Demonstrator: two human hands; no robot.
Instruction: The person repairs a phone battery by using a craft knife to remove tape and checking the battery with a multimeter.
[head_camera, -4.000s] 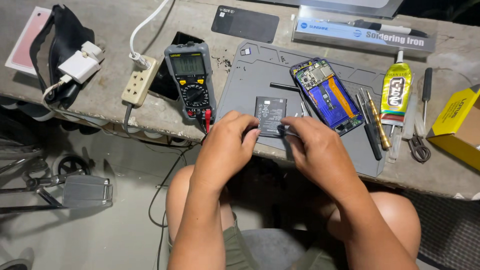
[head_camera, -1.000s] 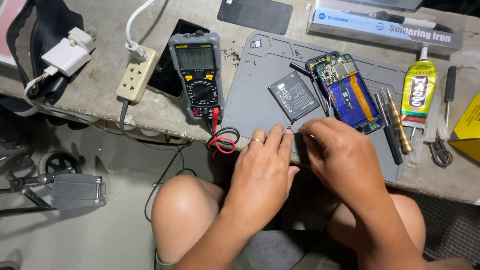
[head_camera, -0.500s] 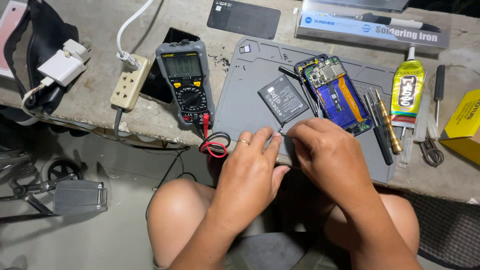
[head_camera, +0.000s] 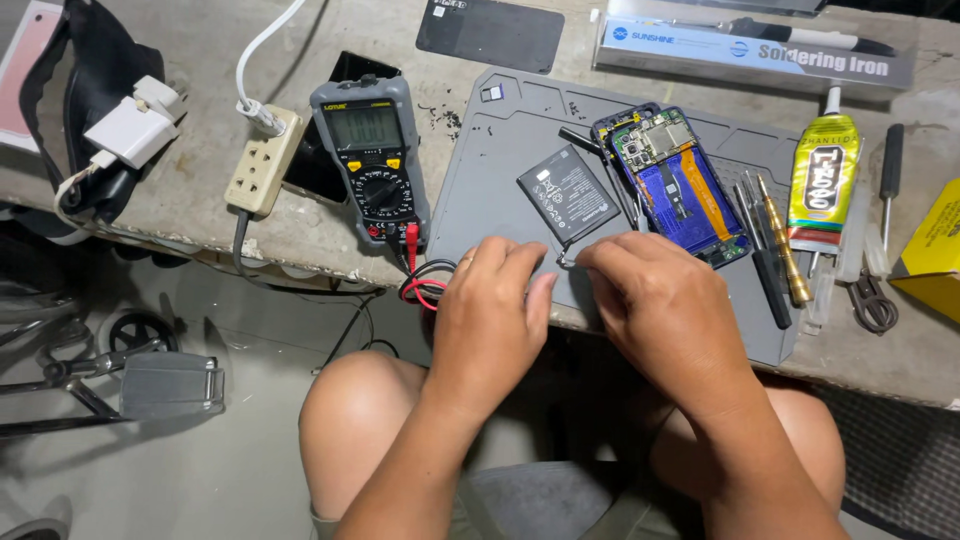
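Both hands meet at the near edge of the grey repair mat (head_camera: 490, 190): the left hand (head_camera: 490, 320) and right hand (head_camera: 660, 310) curl their fingertips together, seemingly pinching the multimeter probe tips, though these are hidden. Just beyond lies the black phone battery (head_camera: 567, 192), beside the opened phone (head_camera: 672, 180). A multimeter (head_camera: 372, 160) stands left on the surface (head_camera: 300, 225).

Bare grey mat (head_camera: 490, 190) left of centre — open passage between multimeter (head_camera: 372, 160) and battery (head_camera: 567, 193). Right of centre blocked: opened phone (head_camera: 675, 185), screwdrivers (head_camera: 775, 250), glue tube (head_camera: 825, 180). Red and black leads (head_camera: 425, 285) coil at the near edge beside the left hand (head_camera: 490, 320).
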